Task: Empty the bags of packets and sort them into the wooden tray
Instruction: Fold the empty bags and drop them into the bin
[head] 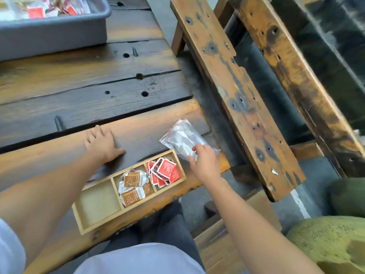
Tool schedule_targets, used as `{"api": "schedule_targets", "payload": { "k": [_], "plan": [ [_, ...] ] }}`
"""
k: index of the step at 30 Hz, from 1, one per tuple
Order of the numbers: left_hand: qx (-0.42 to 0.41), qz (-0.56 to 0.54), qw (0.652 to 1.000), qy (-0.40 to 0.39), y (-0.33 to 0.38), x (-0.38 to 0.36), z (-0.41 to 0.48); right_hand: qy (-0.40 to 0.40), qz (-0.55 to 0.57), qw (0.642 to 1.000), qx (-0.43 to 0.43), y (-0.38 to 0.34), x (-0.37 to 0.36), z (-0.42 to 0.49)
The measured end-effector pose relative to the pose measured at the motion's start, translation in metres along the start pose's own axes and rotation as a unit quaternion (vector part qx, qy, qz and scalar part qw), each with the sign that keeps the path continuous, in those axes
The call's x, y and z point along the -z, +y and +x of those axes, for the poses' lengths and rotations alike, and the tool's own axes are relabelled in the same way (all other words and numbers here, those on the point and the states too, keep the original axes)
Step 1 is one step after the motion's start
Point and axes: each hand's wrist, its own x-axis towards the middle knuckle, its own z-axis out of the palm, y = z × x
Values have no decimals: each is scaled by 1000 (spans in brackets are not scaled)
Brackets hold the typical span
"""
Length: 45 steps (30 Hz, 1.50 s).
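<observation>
A wooden tray [79, 216] with three compartments lies at the table's near edge. Its left compartment holds nothing, the middle one holds brown packets [133, 185], the right one holds red packets [164, 171]. A clear plastic zip bag [180, 135] lies on the table just beyond the tray's right end. My right hand [205, 165] is over the bag's near end with fingers spread, touching it. My left hand [101, 143] rests flat on the table, left of the bag and beyond the tray.
A grey plastic tub [53, 34] with more packets and bags stands at the far left of the dark plank table [79, 86]. A worn wooden bench [233, 86] runs along the right. Green cushions [331, 240] lie at lower right.
</observation>
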Motion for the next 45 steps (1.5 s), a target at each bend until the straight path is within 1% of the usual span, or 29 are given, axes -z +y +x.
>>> {"api": "schedule_targets", "payload": {
  "k": [2, 3, 5, 7, 8, 9, 11, 13, 14, 16, 18, 20, 23, 26, 27, 28, 29, 31, 32, 35, 37, 39, 43, 45],
  "plan": [
    [-31, -89, 995, 44, 25, 18, -9, -27, -11, 999, -20, 12, 16, 7],
    [-54, -147, 986, 54, 43, 22, -13, -30, -12, 999, -20, 17, 21, 13],
    [-58, -270, 960, 40, 87, 28, -35, -27, -9, 999, -17, 25, 32, 25],
    [-12, -402, 916, -12, 133, 20, -57, -45, -5, 999, -28, 35, 39, 40],
    [21, -447, 892, -55, 155, 14, -71, -72, -2, 996, -47, 40, 38, 50],
    [44, -469, 877, -98, 174, 5, -83, -104, -4, 992, -66, 47, 37, 60],
    [78, -471, 862, -170, 203, -15, -101, -169, 5, 981, -91, 60, 34, 81],
    [111, -472, 852, -198, 222, -33, -111, -215, 55, 972, -78, 75, 34, 99],
    [127, -479, 848, -190, 230, -40, -114, -236, 87, 965, -70, 81, 35, 106],
    [176, -490, 841, -146, 245, -49, -117, -277, 145, 948, -62, 95, 33, 118],
    [221, -468, 849, -106, 259, -53, -121, -306, 190, 931, -62, 108, 34, 121],
    [238, -452, 856, -74, 274, -51, -130, -347, 226, 908, -65, 120, 34, 123],
    [253, -448, 857, -37, 293, -50, -139, -406, 241, 879, -65, 137, 38, 120],
    [265, -440, 857, -28, 293, -52, -138, -416, 307, 853, -73, 137, 46, 117],
    [278, -461, 843, -4, 305, -53, -143, -434, 329, 836, -61, 147, 53, 122],
    [287, -502, 816, 17, 315, -50, -148, -456, 347, 818, -48, 153, 61, 126],
    [285, -550, 785, 23, 313, -46, -146, -461, 368, 806, -48, 150, 62, 128],
    [261, -639, 723, -4, 313, -38, -146, -463, 398, 790, -50, 146, 68, 132],
    [240, -666, 706, -21, 317, -36, -144, -466, 408, 783, -54, 147, 74, 134],
    [207, -700, 683, -26, 347, -30, -133, -445, 451, 770, -73, 168, 83, 150],
    [199, -696, 689, -35, 372, -32, -125, -424, 471, 767, -101, 186, 89, 157],
    [185, -680, 706, -64, 396, -36, -118, -397, 485, 768, -133, 209, 92, 163],
    [174, -625, 752, -112, 436, -51, -97, -349, 511, 758, -205, 256, 95, 172],
    [173, -607, 765, -126, 455, -63, -86, -328, 509, 756, -249, 276, 89, 174]
  ]
}}
